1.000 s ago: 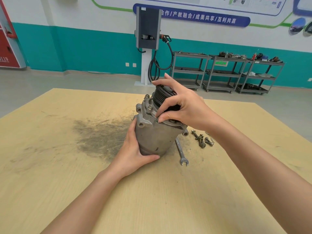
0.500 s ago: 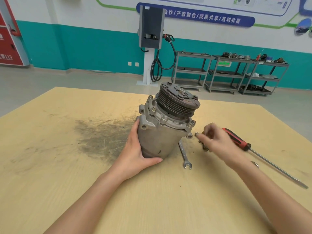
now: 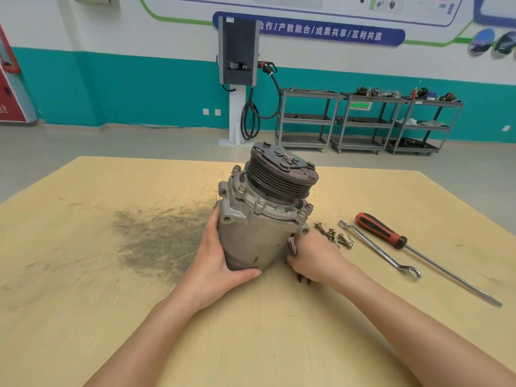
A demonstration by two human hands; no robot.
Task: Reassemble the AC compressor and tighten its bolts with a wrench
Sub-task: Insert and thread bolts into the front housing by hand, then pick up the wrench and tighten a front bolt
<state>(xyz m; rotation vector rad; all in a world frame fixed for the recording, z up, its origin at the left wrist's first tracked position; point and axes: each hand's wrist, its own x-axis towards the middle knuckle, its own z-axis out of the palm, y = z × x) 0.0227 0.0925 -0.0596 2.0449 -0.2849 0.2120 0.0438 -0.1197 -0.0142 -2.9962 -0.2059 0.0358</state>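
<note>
Left hand (image 3: 216, 263) wraps the lower body of the AC compressor (image 3: 259, 219), thumb curled under the front edge, fingers up the left side. It holds the unit, which leans toward the viewer on the wooden table (image 3: 83, 303). Right hand (image 3: 314, 256) lies low at the compressor's right base, fingers curled down over a small open-end wrench (image 3: 303, 280). Only the wrench jaw tip shows below the palm, with a dark bit near the knuckles. Probably gripping it, but the fingers are hidden, so I cannot tell for sure.

Just right of that hand are about 4 loose bolts (image 3: 333, 236) in a cluster. Beyond them lies a long ring spanner (image 3: 377, 248), then a red-handled screwdriver (image 3: 379, 229) with its long shaft running toward the right edge.

Compressor sits mid-table, pulley (image 3: 282, 177) on top. At least 5 bolts are seated around the flange, and it is unclear how tight they are. A dark grease smear (image 3: 156, 236) covers the table to its left.

Risks:
- The body is tilted and held by 1 hand. If that grip eases while the wrench is lifted, it could tip or roll onto the fingers.
- A wrench set badly on a bolt head could slip and round it.
- Loose bolts could be knocked off the table by the right forearm.

Far back: wall charger (image 3: 237, 51), 3 metal carts (image 3: 365, 121).
</note>
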